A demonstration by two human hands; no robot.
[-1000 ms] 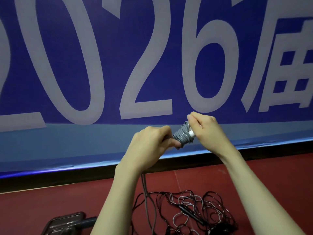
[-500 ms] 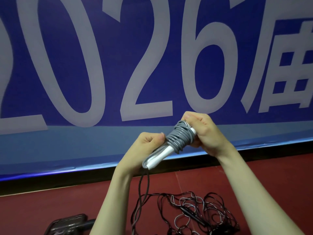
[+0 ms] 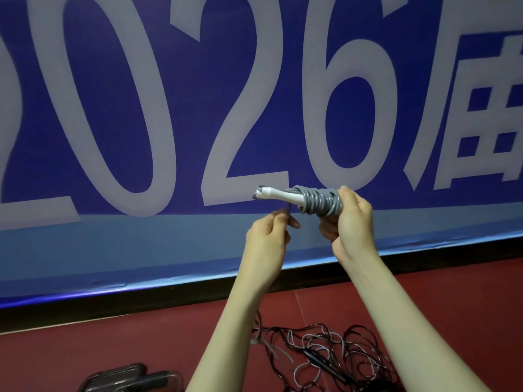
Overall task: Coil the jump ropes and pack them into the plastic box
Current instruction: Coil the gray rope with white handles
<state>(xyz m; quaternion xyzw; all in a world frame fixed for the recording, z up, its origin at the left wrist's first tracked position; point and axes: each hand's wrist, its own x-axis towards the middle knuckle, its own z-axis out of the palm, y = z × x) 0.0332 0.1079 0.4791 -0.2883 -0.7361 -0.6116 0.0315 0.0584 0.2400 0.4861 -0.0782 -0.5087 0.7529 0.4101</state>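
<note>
My right hand (image 3: 349,222) grips a grey jump rope (image 3: 317,200) coiled tightly round its white handles, whose ends point left at chest height. My left hand (image 3: 267,236) is just below and left of the coil and pinches the free grey strand, which drops behind my left forearm toward the floor. A tangle of black and grey jump ropes (image 3: 325,357) lies on the red floor between my forearms. The plastic box (image 3: 127,379), dark and see-through, shows at the bottom left edge, partly cut off.
A large blue banner (image 3: 198,108) with pale "2026" lettering stands upright along the far edge of the red floor (image 3: 85,349), with a black strip at its base.
The coiled bundle has swung from pointing down-left to lying almost level and has risen. My left hand has let go of the handle ends and now pinches the loose strand below.
</note>
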